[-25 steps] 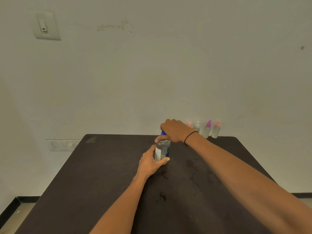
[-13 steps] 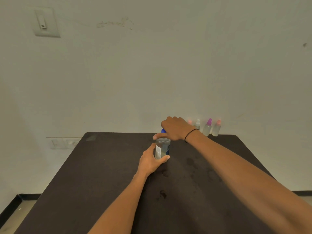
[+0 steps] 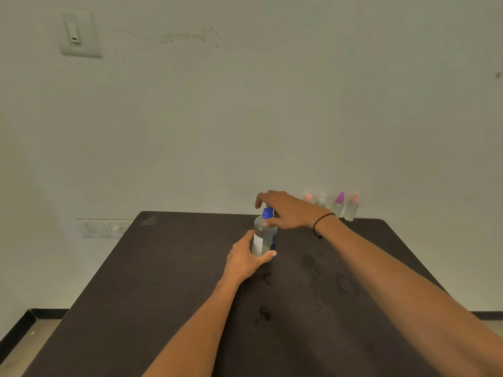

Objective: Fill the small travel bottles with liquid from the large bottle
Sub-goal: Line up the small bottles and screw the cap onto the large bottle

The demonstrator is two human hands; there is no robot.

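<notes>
Large bottle (image 3: pixel 263 236) gripped by left hand (image 3: pixel 245 261); right hand (image 3: pixel 285 210) pinches its blue cap (image 3: pixel 267 212).

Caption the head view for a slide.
Left hand grips the large bottle while right hand pinches its blue cap; four travel bottles wait behind.

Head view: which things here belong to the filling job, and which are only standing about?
For the job:
- large bottle, held by the left hand
- blue cap, under the right hand
- small travel bottles at the table's far edge

Not for the job:
- wall switch
- wall sockets
</notes>
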